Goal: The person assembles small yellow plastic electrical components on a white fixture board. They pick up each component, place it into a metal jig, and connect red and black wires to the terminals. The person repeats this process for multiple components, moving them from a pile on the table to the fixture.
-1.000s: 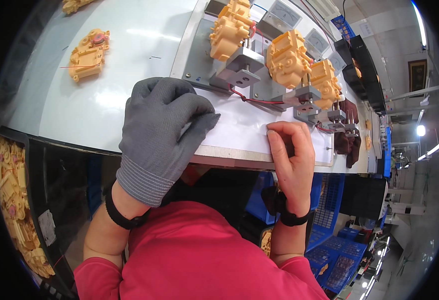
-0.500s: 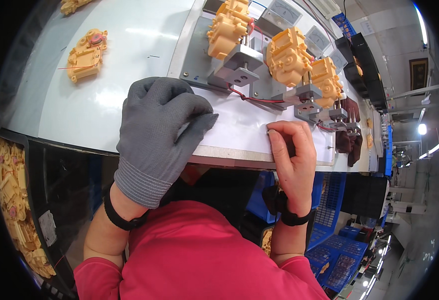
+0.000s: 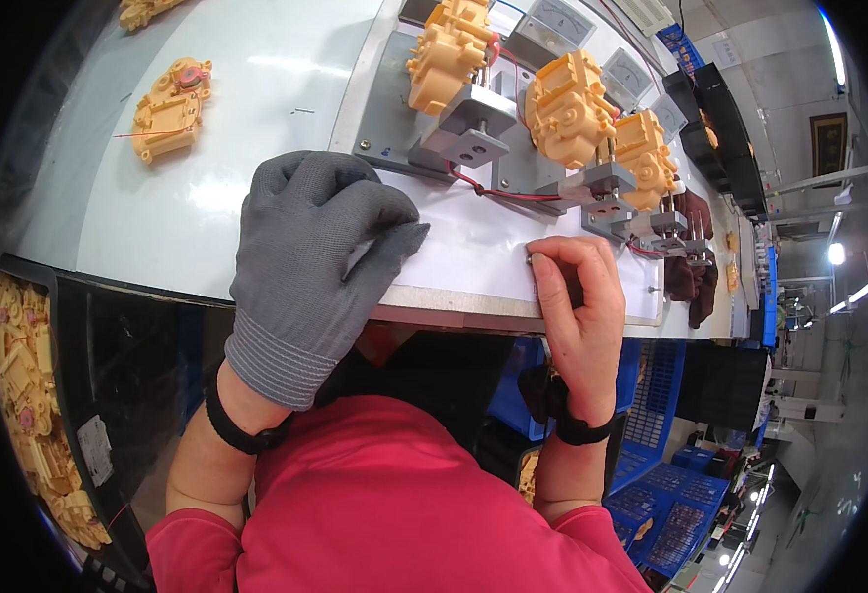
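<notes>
A pale grey-white workbench (image 3: 256,148) fills the upper left of the view, its near edge running across above the person's red-sleeved arms. On it, by the near edge, lies a white paper sheet (image 3: 483,247) on a thin board. The left hand (image 3: 305,267), in a grey knitted glove, rests palm-down at the sheet's left end, fingers curled and pressing on the paper, closed on nothing that can be seen. The bare right hand (image 3: 577,306) sits at the sheet's near edge toward its right end, fingers bent inward with fingertip and thumb pinched together on the paper; whether something small is held there cannot be told.

Behind the sheet, along the far side, three yellow-orange plastic housings (image 3: 567,109) stand on grey metal clamp fixtures (image 3: 473,133), linked by a thin red wire (image 3: 493,190). Another yellow-orange plastic housing (image 3: 167,109) lies alone toward the bench's far left corner. Below the left edge, a dark bin of similar yellow parts (image 3: 29,395) shows. Under the right end, blue plastic crates (image 3: 671,494) sit on the floor, and bright ceiling lights (image 3: 834,252) mark the room's far right.
</notes>
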A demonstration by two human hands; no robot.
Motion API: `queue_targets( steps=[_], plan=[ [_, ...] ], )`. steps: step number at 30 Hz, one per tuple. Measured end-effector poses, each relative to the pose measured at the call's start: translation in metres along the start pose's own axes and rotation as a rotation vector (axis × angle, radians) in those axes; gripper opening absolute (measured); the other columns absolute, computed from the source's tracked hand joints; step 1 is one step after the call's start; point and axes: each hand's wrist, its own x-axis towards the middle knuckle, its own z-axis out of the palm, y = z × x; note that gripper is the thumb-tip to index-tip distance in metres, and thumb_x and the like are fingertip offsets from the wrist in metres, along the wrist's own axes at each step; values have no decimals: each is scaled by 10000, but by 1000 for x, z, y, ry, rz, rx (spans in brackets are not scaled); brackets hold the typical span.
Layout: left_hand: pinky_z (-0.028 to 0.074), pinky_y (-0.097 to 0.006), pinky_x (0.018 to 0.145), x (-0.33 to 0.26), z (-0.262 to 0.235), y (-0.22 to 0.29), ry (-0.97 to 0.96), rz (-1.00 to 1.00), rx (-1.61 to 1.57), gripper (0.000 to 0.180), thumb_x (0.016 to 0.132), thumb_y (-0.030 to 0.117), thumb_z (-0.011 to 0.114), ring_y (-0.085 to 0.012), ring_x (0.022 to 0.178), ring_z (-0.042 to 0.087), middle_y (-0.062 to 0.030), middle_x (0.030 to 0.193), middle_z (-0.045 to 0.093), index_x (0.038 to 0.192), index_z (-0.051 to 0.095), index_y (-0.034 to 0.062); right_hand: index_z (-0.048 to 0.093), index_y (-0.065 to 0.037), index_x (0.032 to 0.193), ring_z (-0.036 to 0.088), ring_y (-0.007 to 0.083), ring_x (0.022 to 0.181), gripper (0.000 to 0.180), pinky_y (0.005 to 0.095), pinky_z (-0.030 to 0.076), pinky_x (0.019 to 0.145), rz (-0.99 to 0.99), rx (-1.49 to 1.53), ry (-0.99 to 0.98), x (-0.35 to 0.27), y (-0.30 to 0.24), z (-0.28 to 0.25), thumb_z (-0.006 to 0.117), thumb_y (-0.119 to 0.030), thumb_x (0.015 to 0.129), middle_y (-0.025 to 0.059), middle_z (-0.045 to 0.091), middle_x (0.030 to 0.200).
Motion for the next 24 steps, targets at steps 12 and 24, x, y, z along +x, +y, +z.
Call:
queue_targets(
  steps=[12, 24],
  plan=[
    [436, -419, 917, 1, 1, 1, 23, 2, -2, 120, 832, 200, 765, -297, 1030, 545, -68, 984, 641, 908, 732, 114, 693, -43, 1006, 586, 262, 880, 114, 355, 460, 813, 2, -1, 17, 0, 3, 3, 711, -60, 894, 86, 625, 946],
    [418, -429, 931, -4, -1, 1, 11, -23, 10, 109, 834, 223, 763, -295, 1026, 547, -56, 964, 638, 899, 734, 140, 690, -56, 999, 581, 267, 881, 108, 359, 451, 810, -32, -21, 29, -3, 3, 6, 716, -72, 895, 80, 623, 938]
  ],
)
